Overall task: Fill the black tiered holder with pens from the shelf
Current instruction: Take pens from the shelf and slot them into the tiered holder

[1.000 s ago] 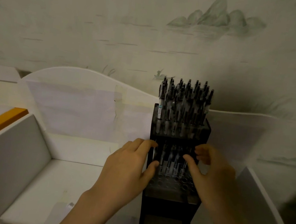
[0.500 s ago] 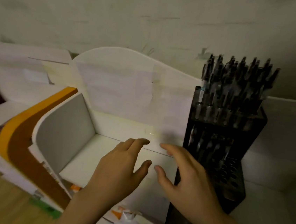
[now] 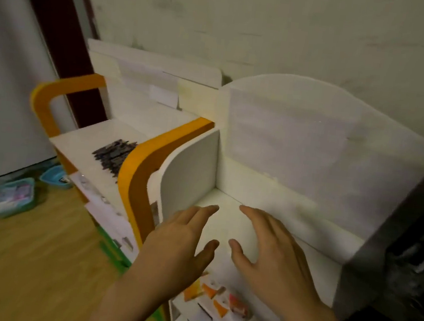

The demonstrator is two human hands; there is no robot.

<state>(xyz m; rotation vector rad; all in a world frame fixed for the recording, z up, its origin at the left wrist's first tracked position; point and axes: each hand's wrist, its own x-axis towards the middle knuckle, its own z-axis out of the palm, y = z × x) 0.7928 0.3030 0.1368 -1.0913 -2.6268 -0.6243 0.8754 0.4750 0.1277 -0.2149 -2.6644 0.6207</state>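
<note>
Domestic room, likely a child's or study corner. Evidence: patterned wallpaper [image 3: 285,24]; wood-look floor [image 3: 25,258]; low white shelf unit [image 3: 298,148] beside an orange-trimmed shelf [image 3: 137,168] bearing a heap of pens [image 3: 114,154]; teal baskets [image 3: 12,198] on the floor.

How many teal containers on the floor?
2. The larger teal basket sits at far left on the wood floor; the smaller teal tray lies just behind it, beside the shelf base. Others may be out of frame.

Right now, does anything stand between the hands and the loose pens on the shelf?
Yes. The white divider panel and the orange-edged side panel rise between both empty hands, left hand and right hand, and the pile of pens.
</note>
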